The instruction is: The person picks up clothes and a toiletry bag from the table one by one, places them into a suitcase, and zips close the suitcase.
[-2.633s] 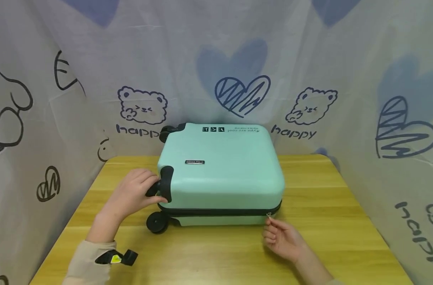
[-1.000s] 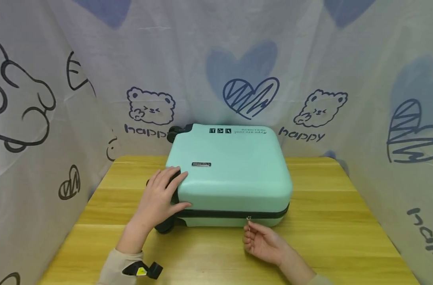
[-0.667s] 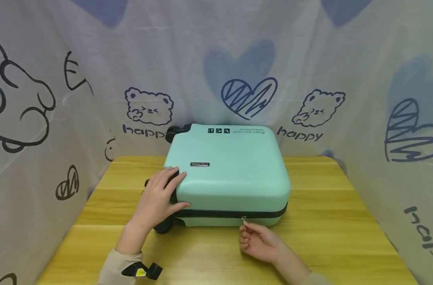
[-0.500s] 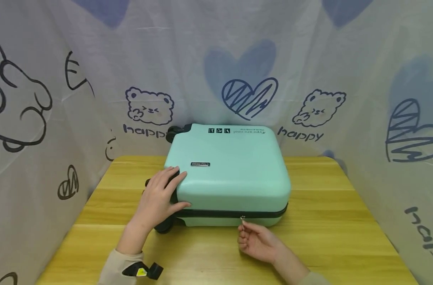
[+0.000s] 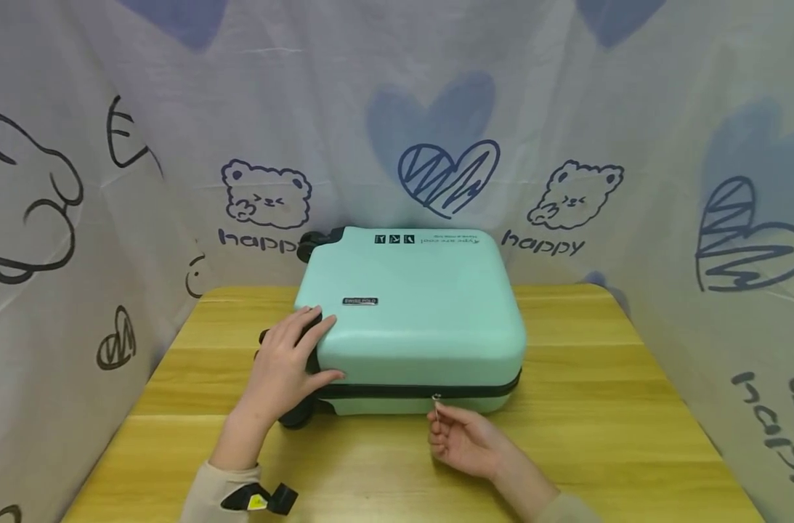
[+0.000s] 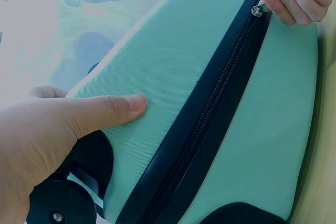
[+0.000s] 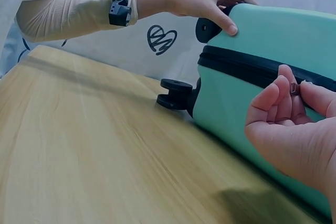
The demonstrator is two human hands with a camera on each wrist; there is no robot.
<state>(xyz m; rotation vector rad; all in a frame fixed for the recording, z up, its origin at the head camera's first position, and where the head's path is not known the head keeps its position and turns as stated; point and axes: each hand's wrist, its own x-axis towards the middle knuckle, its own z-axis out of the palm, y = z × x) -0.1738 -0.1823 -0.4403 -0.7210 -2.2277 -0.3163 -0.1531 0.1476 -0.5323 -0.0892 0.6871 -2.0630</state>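
A mint-green hard suitcase [image 5: 412, 312] lies flat on the wooden table [image 5: 619, 428], its black zipper band [image 5: 397, 391] facing me. My left hand [image 5: 290, 359] rests on its near left corner, fingers straight over the shell and thumb [image 6: 113, 109] pressed on the side. My right hand [image 5: 458, 434] pinches the small metal zipper pull [image 5: 436, 402] at the middle of the front edge. The pull also shows in the left wrist view, zipper pull [image 6: 257, 10], and between fingertips in the right wrist view, zipper pull [image 7: 295, 88].
Black wheels stick out at the suitcase's near left corner [image 5: 296, 415] and far left corner [image 5: 313, 243]. A printed cloth backdrop [image 5: 436, 131] closes in the table on three sides. Bare tabletop lies left, right and in front of the case.
My right hand has slid the zipper pull leftward along the front edge, from the right corner to about the middle. My left hand moved from the wheel onto the suitcase corner.
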